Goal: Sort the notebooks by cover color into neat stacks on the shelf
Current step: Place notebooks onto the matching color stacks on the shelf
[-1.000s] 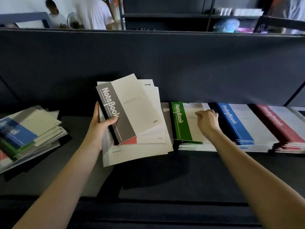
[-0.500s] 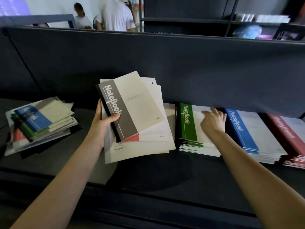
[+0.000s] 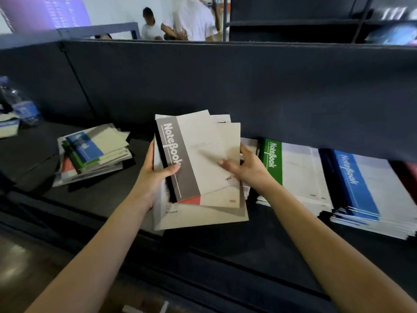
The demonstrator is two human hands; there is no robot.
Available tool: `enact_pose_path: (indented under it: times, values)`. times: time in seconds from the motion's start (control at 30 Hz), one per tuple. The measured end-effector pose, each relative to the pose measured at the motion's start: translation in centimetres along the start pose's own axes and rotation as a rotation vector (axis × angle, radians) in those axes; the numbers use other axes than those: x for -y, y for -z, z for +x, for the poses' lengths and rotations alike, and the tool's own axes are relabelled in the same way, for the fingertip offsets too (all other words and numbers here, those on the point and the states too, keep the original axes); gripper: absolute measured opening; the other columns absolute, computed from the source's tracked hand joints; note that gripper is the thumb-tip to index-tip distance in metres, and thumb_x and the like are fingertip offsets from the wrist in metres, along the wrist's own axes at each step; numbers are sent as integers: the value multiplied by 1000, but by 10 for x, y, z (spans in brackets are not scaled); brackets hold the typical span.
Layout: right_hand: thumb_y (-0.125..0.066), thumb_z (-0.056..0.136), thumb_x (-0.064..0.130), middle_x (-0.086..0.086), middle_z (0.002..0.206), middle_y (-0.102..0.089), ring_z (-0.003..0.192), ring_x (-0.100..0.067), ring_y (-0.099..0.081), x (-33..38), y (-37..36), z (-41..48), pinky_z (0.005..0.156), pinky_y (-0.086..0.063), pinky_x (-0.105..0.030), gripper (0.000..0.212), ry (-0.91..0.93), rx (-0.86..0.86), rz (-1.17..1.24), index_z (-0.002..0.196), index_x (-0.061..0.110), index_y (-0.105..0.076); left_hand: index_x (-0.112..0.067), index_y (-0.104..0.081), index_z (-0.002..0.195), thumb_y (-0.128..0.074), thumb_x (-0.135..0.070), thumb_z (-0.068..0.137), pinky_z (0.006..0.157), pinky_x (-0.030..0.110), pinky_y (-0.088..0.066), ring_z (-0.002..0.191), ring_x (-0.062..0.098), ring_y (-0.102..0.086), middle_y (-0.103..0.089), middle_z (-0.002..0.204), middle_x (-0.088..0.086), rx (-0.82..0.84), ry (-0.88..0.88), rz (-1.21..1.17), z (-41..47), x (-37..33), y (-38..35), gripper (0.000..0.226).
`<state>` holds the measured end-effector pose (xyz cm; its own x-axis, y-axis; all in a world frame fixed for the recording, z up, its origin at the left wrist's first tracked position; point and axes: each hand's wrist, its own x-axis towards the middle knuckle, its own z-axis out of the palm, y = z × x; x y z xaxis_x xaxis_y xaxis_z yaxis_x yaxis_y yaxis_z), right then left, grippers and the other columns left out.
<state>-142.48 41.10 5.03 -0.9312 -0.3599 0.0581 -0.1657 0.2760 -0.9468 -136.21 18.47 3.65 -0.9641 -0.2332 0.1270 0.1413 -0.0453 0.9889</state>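
The bundle (image 3: 203, 218) of notebooks is held at the centre of the frame, above the shelf (image 3: 225, 249). The grey notebook (image 3: 191, 154) lies on top, fanned over pale covers, with a red corner exposed below it. The bundle's left edge is clamped by the left hand (image 3: 153, 177): the thumb is pressed on the grey band and the fingers are hidden behind. The right edge is gripped by the right hand (image 3: 250, 172), with the thumb laid on the top cover and the fingers curled round the edge; this hand is blurred.

Just right of the bundle, the green stack (image 3: 291, 168) lies flat on the shelf, with the blue stack (image 3: 356, 188) beside it further right. A mixed pile (image 3: 94, 152) is located at centre left, well apart from the bundle. A bottle (image 3: 20, 102) is visible at the left edge.
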Motion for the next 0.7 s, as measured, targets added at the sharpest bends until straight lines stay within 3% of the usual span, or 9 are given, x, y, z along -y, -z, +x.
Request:
enact_pose_path:
  times: [0.07, 0.13, 0.2, 0.3, 0.47, 0.53, 0.6, 0.7]
  values:
    - [-81, 73, 35, 11, 117, -60, 106, -6, -59, -2, -17, 5, 92, -52, -30, 83, 30, -29, -45, 139, 30, -32, -33, -36, 143, -64, 7, 82, 83, 19, -52, 109, 7, -63, -64, 123, -8, -47, 17, 13, -5, 2, 9, 78]
    - [-83, 71, 31, 2, 131, -53, 119, -18, -52, -1, -34, 10, 101, -45, -39, 111, 32, -60, -56, 150, 31, -6, -32, -32, 145, -65, 3, 82, 76, 13, -50, 97, -4, -63, -64, 114, -16, -130, 44, 13, -7, 1, 15, 79]
    - [-82, 72, 29, -1, 137, -50, 122, -22, -51, -2, -46, 17, 102, -45, -44, 120, -23, -70, -13, 151, 33, 8, -36, -32, 141, -65, 1, 84, 65, 6, -47, 83, -16, -59, -59, 103, -26, -181, 61, 27, -8, 2, 21, 75]
    - [-76, 77, 27, 4, 128, -58, 116, -20, -57, -10, -55, 26, 98, -49, -48, 95, -38, -92, 39, 149, 31, -14, -36, -33, 142, -65, -3, 85, 66, 8, -47, 90, -15, -58, -58, 108, -27, -171, 92, 47, -8, 5, 33, 73]
    - [-56, 94, 7, 3, 124, -59, 118, -18, -56, -12, -61, 34, 102, -46, -37, 55, -93, -198, 57, 143, 19, -36, -31, -25, 151, -69, 0, 78, 92, 34, -50, 111, 9, -60, -59, 130, -4, -97, 154, 13, 4, 13, 51, 91]
    - [-54, 95, 7, 1, 114, -61, 110, -19, -60, -9, -58, 38, 98, -48, -39, 46, -114, -289, 28, 138, 17, -42, -31, -23, 151, -68, 5, 77, 83, 33, -55, 109, 12, -63, -59, 132, 1, -60, 163, -14, 12, 16, 53, 94]
    - [-53, 96, 10, -4, 118, -64, 107, -22, -61, -7, -58, 44, 96, -48, -37, 39, -128, -363, -16, 134, 13, -48, -32, -24, 150, -65, 11, 78, 69, 24, -57, 102, 9, -66, -59, 130, 1, -17, 153, -28, 22, 19, 54, 94]
    - [-50, 97, 12, -6, 120, -65, 109, -21, -60, -8, -59, 49, 86, -43, -23, 31, -145, -445, -98, 128, 10, -54, -36, -27, 147, -62, 14, 79, 72, 25, -57, 108, 12, -63, -58, 131, -1, 40, 142, -17, 43, 21, 57, 91]
